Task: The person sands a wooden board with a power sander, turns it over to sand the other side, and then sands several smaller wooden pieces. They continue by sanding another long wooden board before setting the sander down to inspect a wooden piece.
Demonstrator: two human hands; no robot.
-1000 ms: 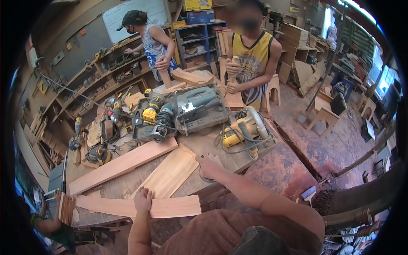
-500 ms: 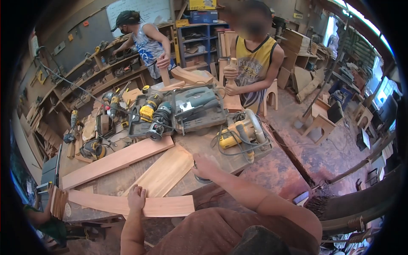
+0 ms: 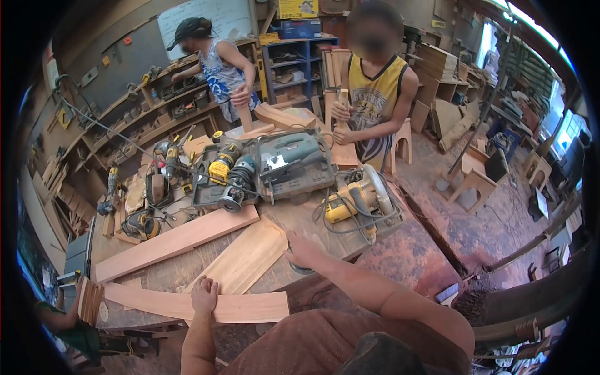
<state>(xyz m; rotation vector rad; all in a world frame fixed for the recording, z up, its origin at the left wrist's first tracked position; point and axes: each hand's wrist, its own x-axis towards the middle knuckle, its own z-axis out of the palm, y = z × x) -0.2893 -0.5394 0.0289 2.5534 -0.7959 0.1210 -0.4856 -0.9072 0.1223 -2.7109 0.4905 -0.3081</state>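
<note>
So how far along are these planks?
Seemingly done: three planks lie cut on the bench: the long plank, the middle plank and the near plank. In hand: the left hand lies flat on the near plank; the right hand covers something unclear at the bench edge. Left: the planks lie loose, none joined; the circular saw sits untouched.

Bare bench [image 3: 164, 272] between planks [image 3: 178, 240], saw [image 3: 359, 200] and tool cases [image 3: 290, 164] seemingly crowding far side

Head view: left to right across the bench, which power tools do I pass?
Sander → yellow drill → jigsaw → circular saw.
</note>
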